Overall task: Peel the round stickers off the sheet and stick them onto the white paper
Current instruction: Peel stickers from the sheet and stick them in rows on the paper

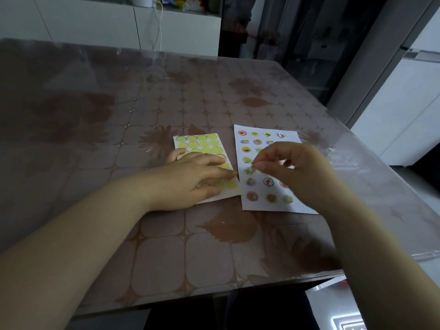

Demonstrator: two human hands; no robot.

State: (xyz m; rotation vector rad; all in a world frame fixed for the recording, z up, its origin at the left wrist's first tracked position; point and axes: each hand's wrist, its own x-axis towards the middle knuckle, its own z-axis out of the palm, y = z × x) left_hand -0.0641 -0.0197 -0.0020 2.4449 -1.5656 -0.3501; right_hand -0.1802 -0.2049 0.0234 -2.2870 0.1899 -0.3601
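The sticker sheet [202,145] lies left of centre, its yellow backing showing mostly empty round spots. My left hand [190,179] rests flat on its lower half, fingers spread, holding it down. To its right lies the white paper [291,139] with several round picture stickers in rows. My right hand [297,172] hovers over the paper's middle, thumb and forefinger pinched on a round sticker [250,169] at the paper's left column. I cannot tell whether that sticker touches the paper. The hand hides part of the paper's right side.
Both sheets sit on a table with a brown leaf-patterned cloth under clear plastic [119,115]. The table's right edge [381,186] runs close to the white paper. White cabinets [95,22] with a hanging cable stand behind the table.
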